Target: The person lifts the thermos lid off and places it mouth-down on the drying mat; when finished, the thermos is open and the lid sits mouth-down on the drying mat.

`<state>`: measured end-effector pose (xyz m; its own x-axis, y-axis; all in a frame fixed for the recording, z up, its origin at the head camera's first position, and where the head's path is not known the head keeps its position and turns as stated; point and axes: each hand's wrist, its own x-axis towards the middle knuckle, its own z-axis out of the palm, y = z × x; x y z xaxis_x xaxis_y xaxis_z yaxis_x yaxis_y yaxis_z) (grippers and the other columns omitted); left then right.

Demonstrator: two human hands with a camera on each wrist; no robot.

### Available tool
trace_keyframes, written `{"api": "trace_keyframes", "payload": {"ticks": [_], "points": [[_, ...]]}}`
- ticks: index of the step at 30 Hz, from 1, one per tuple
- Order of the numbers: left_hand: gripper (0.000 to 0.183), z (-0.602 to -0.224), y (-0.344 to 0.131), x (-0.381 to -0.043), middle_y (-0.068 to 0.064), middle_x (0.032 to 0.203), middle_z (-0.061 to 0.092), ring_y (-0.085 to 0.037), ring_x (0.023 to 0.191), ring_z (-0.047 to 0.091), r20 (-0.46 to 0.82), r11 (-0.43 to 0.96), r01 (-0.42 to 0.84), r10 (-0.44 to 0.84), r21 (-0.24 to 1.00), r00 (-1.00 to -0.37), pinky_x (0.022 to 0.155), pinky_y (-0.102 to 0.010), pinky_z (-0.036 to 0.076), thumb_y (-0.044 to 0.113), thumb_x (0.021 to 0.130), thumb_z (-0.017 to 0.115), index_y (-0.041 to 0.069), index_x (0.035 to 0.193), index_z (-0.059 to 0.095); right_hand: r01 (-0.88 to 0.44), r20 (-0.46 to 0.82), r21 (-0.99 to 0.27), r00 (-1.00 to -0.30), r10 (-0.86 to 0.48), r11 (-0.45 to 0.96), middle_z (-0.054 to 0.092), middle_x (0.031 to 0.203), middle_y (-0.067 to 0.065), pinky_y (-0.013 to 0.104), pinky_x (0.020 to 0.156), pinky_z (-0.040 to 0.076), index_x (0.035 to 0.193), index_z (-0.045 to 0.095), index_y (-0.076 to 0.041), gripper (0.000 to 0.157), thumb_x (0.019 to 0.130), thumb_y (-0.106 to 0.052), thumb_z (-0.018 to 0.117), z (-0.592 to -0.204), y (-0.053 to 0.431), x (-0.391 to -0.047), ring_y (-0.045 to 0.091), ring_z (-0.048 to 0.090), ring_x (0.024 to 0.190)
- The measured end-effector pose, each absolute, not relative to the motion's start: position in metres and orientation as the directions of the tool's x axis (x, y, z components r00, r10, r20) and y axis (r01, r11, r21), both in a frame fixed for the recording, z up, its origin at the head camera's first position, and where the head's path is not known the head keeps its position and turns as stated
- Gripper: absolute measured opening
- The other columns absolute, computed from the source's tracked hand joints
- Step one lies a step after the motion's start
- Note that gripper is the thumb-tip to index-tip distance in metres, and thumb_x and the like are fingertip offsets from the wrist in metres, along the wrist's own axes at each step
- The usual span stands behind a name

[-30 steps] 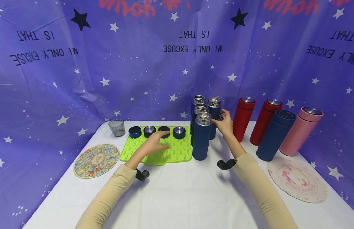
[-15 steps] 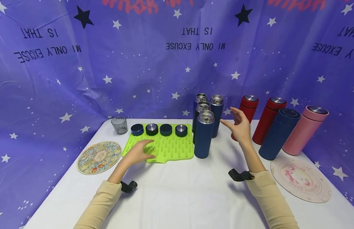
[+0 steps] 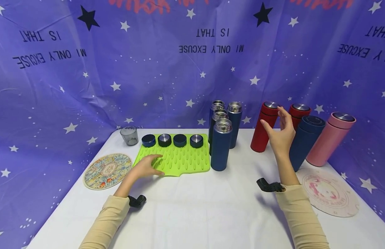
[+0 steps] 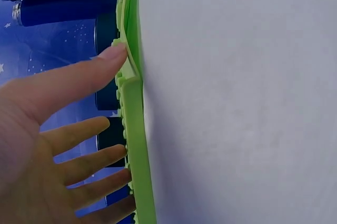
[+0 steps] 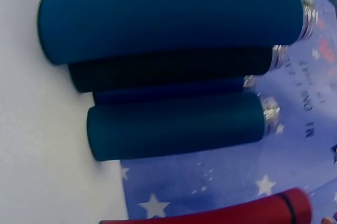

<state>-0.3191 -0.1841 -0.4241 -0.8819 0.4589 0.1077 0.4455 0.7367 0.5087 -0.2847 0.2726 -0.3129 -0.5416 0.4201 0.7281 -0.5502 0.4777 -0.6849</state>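
My left hand (image 3: 145, 167) hovers at the front left of a green drying mat (image 3: 186, 162), fingers loosely spread and holding nothing. Several lids stand in a row at the mat's back, among them a dark blue lid (image 3: 180, 140) and a steel-topped lid (image 3: 196, 140). My right hand (image 3: 281, 135) is raised with thumb and fingers apart, between a red thermos flask (image 3: 263, 133) and a lidded blue flask (image 3: 304, 141). It partly hides a second red flask (image 3: 300, 110); contact cannot be told. Several lidless dark flasks, the nearest a blue flask (image 3: 221, 147), stand right of the mat.
A pink flask (image 3: 331, 140) stands at the far right, behind a round pink mat (image 3: 331, 193). On the left are a clear grey cup (image 3: 129, 135) and a round patterned mat (image 3: 107, 172). A purple star-printed cloth (image 3: 167, 76) hangs behind the white table (image 3: 198, 214).
My right hand has left the lidless flasks and moved right, to the lidded flasks. My left hand has drawn back from the lids toward the mat's front left.
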Motion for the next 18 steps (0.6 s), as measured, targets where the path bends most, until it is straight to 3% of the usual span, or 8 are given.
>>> {"api": "trace_keyframes", "payload": {"ticks": [8,18], "points": [[0.087,-0.426,-0.185,-0.320,-0.027,0.136,0.048,-0.047,0.126,0.042,0.111,0.731,0.465,0.478,0.500,-0.871,0.106,-0.057,0.033,0.030,0.068,0.088,-0.006,0.136,0.048,-0.466,0.612,-0.791,-0.581,0.537,0.397,0.051,0.141,0.006,0.035,0.108,0.037,0.139,0.049,-0.010,0.073,0.075,-0.010,0.084,-0.363,0.310,-0.332,0.027,0.048,0.128],[0.086,-0.426,-0.185,-0.320,-0.027,0.136,0.049,-0.046,0.126,0.043,0.107,0.735,0.465,0.479,0.494,-0.871,0.106,-0.057,0.033,0.030,0.068,0.088,-0.006,0.135,0.049,-0.361,0.541,-0.839,-0.640,0.546,0.407,0.045,0.146,0.006,0.040,0.109,0.036,0.147,0.037,-0.017,0.087,0.074,-0.020,0.085,-0.394,0.323,-0.363,0.016,0.043,0.132]]}}
